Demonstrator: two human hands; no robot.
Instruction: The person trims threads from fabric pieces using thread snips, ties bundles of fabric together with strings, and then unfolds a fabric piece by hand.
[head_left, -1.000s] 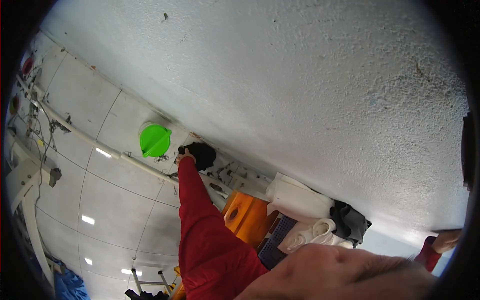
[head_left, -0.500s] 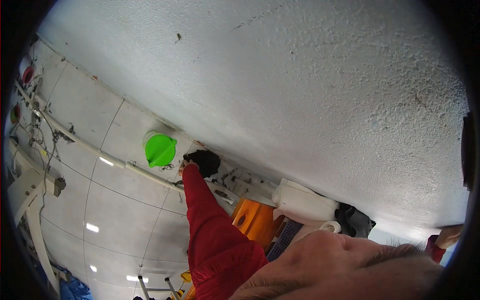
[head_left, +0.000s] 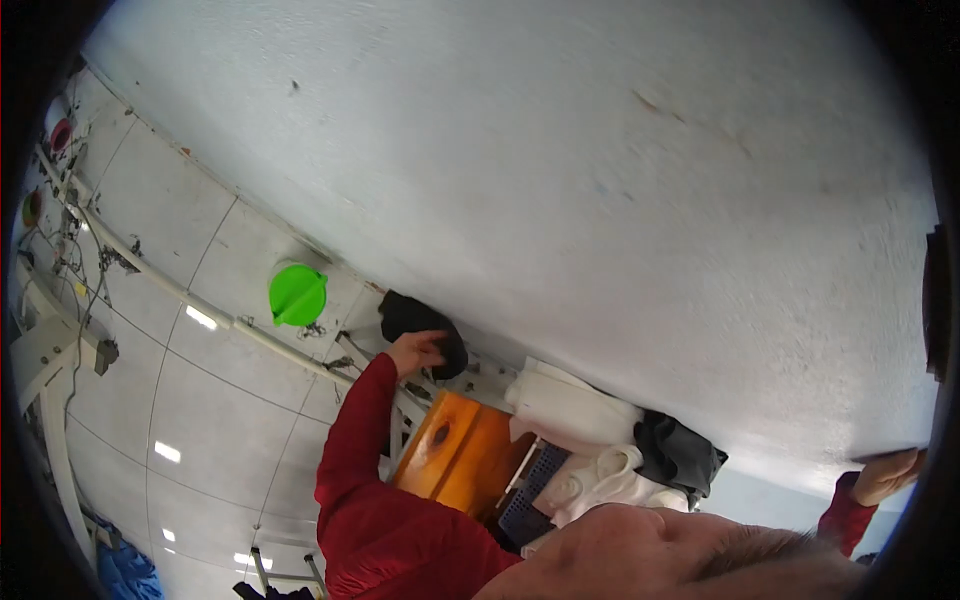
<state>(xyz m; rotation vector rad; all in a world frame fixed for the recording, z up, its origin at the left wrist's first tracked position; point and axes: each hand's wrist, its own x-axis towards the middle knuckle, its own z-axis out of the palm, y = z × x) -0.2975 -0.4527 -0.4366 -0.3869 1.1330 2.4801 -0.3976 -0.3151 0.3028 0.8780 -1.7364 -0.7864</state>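
One black bundle lies by the wall-side edge of the floor; the left hand overlaps it in view, whether gripping I cannot tell; a green container stands near, along that edge; the right hand is beside the wall, its grip likewise unclear.

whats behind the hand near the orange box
The black thing shows behind the hand, with the wall beyond. The part the hand covers is hidden, as is anything underneath the black thing.
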